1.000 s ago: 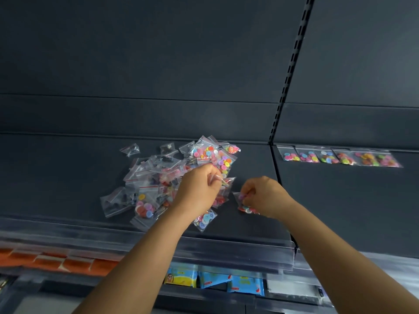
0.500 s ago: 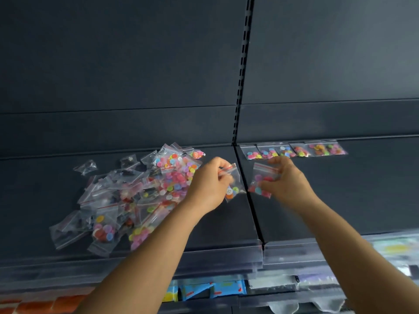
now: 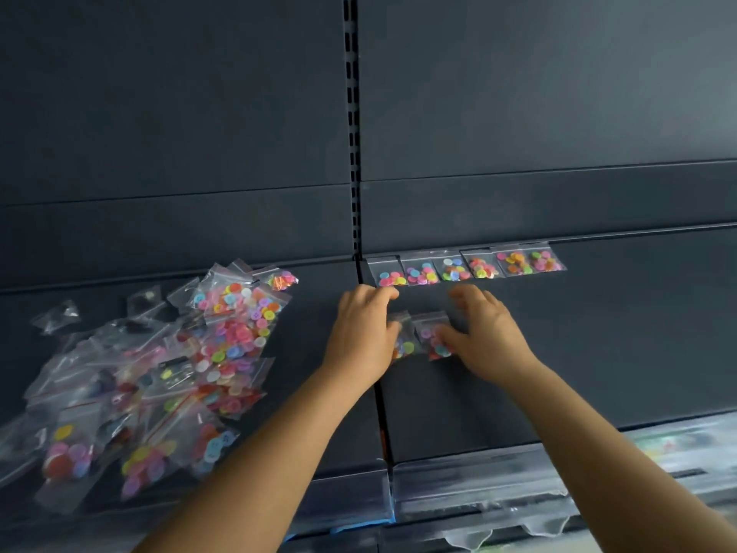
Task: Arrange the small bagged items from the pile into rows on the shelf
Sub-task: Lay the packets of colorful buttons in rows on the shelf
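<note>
I am laying two small bags side by side on the right shelf [image 3: 598, 353], starting a second row in front of the finished one. My left hand [image 3: 361, 333] rests over the left bag [image 3: 402, 345], thumb against its edge and fingers [image 3: 379, 294] stretched forward, loosely spread, reaching almost to the back row [image 3: 464, 266]. My right hand [image 3: 484, 335] lies flat beside the right bag [image 3: 432, 339], thumb pressing its corner and fingers extended, not pinching anything.

To do this well, I judge I should slide each bag flat until its top edge runs parallel to the row behind, leave a narrow even gap between rows, and line the left bag up under the first bag at the back. Pressing lightly should spread the buttons so the bag lies flat. Lifting my palms straight up should keep the slick plastic from dragging out of place.

The back row holds six clear zip bags, edge to edge against the rear panel, each with a cluster of mixed coloured buttons. The two bags under my hands hold the same kind of buttons. The pile [image 3: 159, 373] on the left shelf is a loose heap of many more bags, most with coloured buttons, a few looking dark or nearly empty.
</note>
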A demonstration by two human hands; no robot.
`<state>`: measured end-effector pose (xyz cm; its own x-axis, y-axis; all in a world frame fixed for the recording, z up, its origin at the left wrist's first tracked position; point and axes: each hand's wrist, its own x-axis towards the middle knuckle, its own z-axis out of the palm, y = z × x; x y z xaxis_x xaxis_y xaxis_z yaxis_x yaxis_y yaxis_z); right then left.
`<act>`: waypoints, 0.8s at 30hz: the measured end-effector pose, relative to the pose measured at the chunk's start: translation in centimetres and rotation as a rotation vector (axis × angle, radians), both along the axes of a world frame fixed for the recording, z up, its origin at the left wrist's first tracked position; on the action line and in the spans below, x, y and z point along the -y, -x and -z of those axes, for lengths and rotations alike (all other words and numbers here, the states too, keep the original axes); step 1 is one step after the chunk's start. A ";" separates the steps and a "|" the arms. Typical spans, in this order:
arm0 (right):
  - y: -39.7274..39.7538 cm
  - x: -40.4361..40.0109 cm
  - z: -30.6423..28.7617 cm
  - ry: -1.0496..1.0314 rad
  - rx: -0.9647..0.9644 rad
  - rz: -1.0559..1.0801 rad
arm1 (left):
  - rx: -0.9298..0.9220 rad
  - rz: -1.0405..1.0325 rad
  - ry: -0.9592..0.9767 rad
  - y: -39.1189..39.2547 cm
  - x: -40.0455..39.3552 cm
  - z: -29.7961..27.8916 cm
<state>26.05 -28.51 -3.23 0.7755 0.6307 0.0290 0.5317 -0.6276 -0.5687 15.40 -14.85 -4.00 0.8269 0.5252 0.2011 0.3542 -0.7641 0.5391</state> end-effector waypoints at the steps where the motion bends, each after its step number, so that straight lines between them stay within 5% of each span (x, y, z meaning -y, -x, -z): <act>1: 0.0 0.2 0.0 0.011 0.046 -0.045 | -0.004 0.023 -0.043 0.3 0.2 0.2; 6: 0.4 0.6 0.7 0.025 0.135 -0.236 | -0.071 0.142 -0.081 1.6 1.3 1.2; 24: -2.7 -0.6 1.8 0.012 0.209 -0.216 | -0.175 0.030 -0.225 -1.8 1.3 1.7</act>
<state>28.78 -27.89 -5.00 0.6015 0.7815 0.1658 0.7583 -0.4933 -0.4262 17.16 -16.10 -5.66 0.8737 0.4585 0.1625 0.4028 -0.8692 0.2868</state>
